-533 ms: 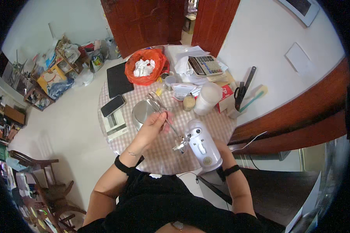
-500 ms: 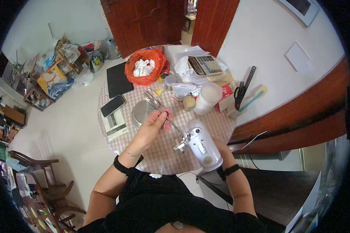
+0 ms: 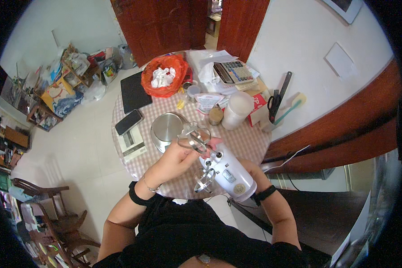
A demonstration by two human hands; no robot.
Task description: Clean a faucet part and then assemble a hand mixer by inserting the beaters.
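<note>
A white hand mixer (image 3: 230,172) is tilted over the near right part of the table, its beater sockets facing up and left. My right hand (image 3: 250,166) grips it from the far side, with most of its fingers hidden behind the body. One metal beater (image 3: 204,181) sits at the nearer socket. My left hand (image 3: 181,158) is closed around a second beater (image 3: 194,136), whose shaft end is at the other socket. Whether that shaft is seated I cannot tell. Just beyond my left hand is a kitchen scale (image 3: 167,127) with a round steel top.
The round table wears a checked cloth (image 3: 154,156). A phone (image 3: 129,122), a black tablet (image 3: 135,93), a red bag-lined bowl (image 3: 165,91), a calculator (image 3: 234,72), a jar (image 3: 215,116), a white tub (image 3: 236,110) and a holder with scissors (image 3: 274,105) stand around its far side.
My left hand has moved right and nearer, bringing its beater to the mixer's socket. The mixer has turned slightly, and the scale's top shows more fully.
</note>
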